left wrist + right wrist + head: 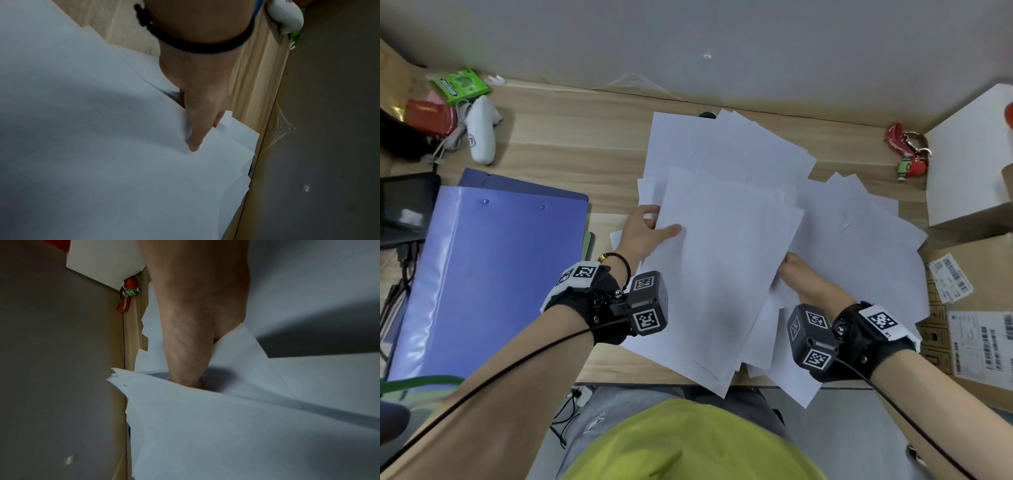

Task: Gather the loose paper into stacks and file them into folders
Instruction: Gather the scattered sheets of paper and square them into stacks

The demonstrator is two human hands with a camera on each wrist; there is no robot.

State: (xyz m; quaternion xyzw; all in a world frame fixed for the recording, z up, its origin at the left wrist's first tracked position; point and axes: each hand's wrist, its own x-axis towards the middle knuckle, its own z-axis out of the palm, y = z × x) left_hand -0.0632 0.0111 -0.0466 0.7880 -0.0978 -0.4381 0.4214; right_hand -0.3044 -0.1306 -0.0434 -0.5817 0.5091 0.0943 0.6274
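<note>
White paper: loose sheets fanned over mid desk, right of folder; some overhang near edge.
Blue folder: flat on desk, closed.
L hand: pinching left edge of top sheets, thumb on top, fingers under.
R hand: at sheets' right edge, fingers tucked under paper; grip can't tell.
Keychain: red, far right of folder, by white box.

torso: yellow-green top | both wrists: black straps with white tag-marked pads, black camera cubes bearing square coded markers | left wrist: black cord bracelet, gold bead | thin black cables along forearms
</note>
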